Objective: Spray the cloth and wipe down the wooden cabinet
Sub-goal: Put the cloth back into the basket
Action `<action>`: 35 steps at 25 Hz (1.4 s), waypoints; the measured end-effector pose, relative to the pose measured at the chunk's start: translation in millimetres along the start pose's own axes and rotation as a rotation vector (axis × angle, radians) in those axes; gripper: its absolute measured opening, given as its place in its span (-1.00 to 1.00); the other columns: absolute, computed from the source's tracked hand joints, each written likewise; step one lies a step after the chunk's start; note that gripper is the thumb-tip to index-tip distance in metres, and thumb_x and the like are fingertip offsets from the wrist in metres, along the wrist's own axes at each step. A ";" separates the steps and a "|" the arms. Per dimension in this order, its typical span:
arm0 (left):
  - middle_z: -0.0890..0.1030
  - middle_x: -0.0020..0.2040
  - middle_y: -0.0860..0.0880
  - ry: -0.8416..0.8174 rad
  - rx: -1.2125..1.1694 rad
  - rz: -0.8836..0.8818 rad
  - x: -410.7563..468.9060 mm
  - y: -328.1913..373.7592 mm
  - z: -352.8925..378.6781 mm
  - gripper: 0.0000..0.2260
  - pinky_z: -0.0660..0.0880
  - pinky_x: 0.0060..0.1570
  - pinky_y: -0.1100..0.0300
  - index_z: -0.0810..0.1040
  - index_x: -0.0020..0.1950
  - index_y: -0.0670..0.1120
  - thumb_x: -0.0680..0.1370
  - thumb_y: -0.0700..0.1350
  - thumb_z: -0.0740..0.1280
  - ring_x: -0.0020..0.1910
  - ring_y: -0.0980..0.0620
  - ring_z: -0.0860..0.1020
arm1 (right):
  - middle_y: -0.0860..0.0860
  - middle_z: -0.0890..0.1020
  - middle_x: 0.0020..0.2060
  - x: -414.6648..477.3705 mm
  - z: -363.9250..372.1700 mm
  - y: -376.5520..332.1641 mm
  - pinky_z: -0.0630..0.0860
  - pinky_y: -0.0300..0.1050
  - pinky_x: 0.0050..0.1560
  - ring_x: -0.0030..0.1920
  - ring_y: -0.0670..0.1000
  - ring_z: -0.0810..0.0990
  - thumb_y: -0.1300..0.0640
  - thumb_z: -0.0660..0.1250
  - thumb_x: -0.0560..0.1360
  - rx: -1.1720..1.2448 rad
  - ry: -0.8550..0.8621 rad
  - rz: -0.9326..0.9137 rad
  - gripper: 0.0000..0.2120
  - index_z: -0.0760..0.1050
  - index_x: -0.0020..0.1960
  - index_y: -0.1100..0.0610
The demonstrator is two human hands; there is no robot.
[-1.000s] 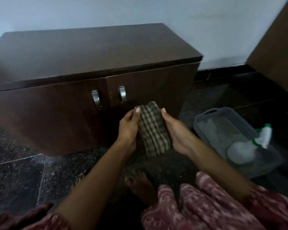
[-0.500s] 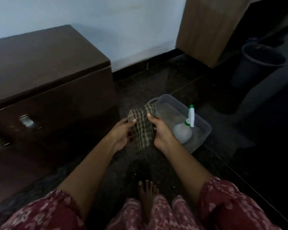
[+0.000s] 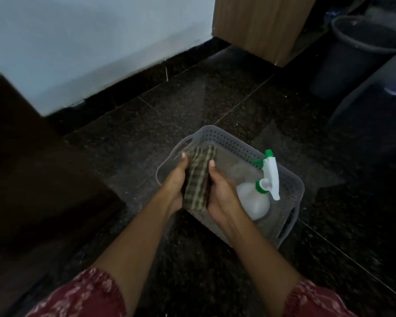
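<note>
The dark cabinet (image 3: 32, 179) fills the left edge, standing on the speckled floor (image 3: 215, 99). A grey bucket (image 3: 357, 53) sits far right; what it holds is hidden. Nearer, a perforated grey basket (image 3: 290, 177) holds only a white spray bottle (image 3: 258, 195) lying on its side. Over the basket's left end, the left hand (image 3: 174, 186) and right hand (image 3: 222, 195) are both closed on the folded checked cloth (image 3: 198, 181). The step is likely fetching the bottle: keep the cloth in the left hand, free the right, and grasp the bottle's neck.
</note>
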State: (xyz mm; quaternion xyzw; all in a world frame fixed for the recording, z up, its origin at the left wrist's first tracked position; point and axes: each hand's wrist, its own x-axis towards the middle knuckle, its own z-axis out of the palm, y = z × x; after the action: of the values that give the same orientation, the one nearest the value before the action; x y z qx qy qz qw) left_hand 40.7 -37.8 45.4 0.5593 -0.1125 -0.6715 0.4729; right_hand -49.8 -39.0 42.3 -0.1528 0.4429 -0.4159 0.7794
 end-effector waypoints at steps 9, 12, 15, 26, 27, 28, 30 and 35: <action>0.67 0.03 -0.10 -0.064 0.146 0.012 56.8 -7.9 -4.9 -0.52 0.58 -0.06 0.14 0.60 0.14 -0.09 0.57 0.23 0.09 0.00 0.00 0.64 | 0.16 0.57 0.12 46.6 -10.4 -1.0 0.53 0.02 0.15 0.05 0.08 0.57 0.27 0.27 0.52 -0.277 0.130 -0.143 -0.64 0.34 0.30 0.24; 0.68 -0.05 -0.10 -0.147 0.064 -0.040 63.5 -9.5 -4.8 -0.65 0.63 -0.17 0.20 0.59 0.15 -0.16 0.55 0.06 0.26 -0.12 0.02 0.65 | 0.16 0.58 0.14 56.2 -10.7 2.3 0.53 0.04 0.16 0.07 0.09 0.57 0.24 0.25 0.54 -0.426 0.247 -0.196 -0.70 0.36 0.26 0.21; 0.65 -0.08 -0.12 -0.105 0.093 -0.047 78.3 -16.2 0.7 -0.77 0.61 -0.31 0.21 0.57 0.13 -0.16 0.55 -0.08 0.29 -0.20 0.00 0.64 | 0.15 0.53 0.19 63.9 -16.2 2.4 0.50 0.10 0.18 0.10 0.14 0.55 0.14 0.25 0.53 -0.829 0.478 -0.294 -0.72 0.36 0.23 0.12; 0.61 0.07 -0.12 -0.164 0.377 -0.086 124.0 -4.0 7.9 -0.77 0.51 0.08 0.07 0.52 0.20 -0.06 0.58 -0.16 0.18 0.06 -0.08 0.57 | 0.16 0.55 0.17 80.4 -34.5 13.7 0.47 0.00 0.15 0.13 0.17 0.54 -0.01 0.21 0.54 -0.932 0.516 -0.189 -0.67 0.30 0.21 0.15; 0.60 0.14 -0.12 -0.141 0.437 -0.051 128.8 -5.0 7.4 -0.76 0.50 0.17 0.03 0.52 0.21 -0.04 0.59 -0.15 0.19 0.13 -0.10 0.55 | 0.16 0.52 0.20 80.0 -33.3 15.1 0.44 -0.03 0.16 0.16 0.17 0.52 0.02 0.21 0.55 -0.954 0.522 -0.238 -0.67 0.28 0.22 0.16; 0.58 0.21 -0.13 -0.119 0.516 0.011 134.8 -7.9 5.9 -0.76 0.46 0.25 -0.03 0.51 0.23 -0.03 0.59 -0.14 0.20 0.19 -0.11 0.53 | 0.17 0.47 0.23 80.1 -32.2 16.7 0.40 -0.06 0.15 0.18 0.16 0.49 0.06 0.21 0.55 -0.981 0.530 -0.286 -0.66 0.26 0.25 0.17; 0.52 0.33 -0.17 -0.089 0.745 0.166 143.6 -15.7 1.6 -0.69 0.38 0.37 -0.06 0.44 0.34 -0.07 0.59 -0.17 0.21 0.30 -0.13 0.48 | 0.19 0.37 0.29 80.5 -31.4 19.8 0.35 -0.08 0.13 0.20 0.17 0.44 0.14 0.19 0.56 -1.104 0.552 -0.322 -0.62 0.20 0.33 0.19; 0.26 0.48 -0.13 -0.025 1.278 0.479 135.4 -25.1 -7.2 -0.47 0.19 0.44 0.02 0.14 0.52 -0.02 0.59 -0.15 0.23 0.45 -0.17 0.23 | 0.24 0.26 0.33 81.4 -36.2 27.1 0.43 0.01 0.13 0.17 0.21 0.48 0.27 0.10 0.56 -1.578 0.464 -0.141 -0.60 0.14 0.38 0.25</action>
State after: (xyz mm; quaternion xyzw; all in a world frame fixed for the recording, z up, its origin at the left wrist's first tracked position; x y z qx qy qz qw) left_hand 43.9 -124.9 -61.5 0.6806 -0.6131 -0.3564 0.1841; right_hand -44.2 -81.6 -40.3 -0.5930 0.7439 -0.0514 0.3039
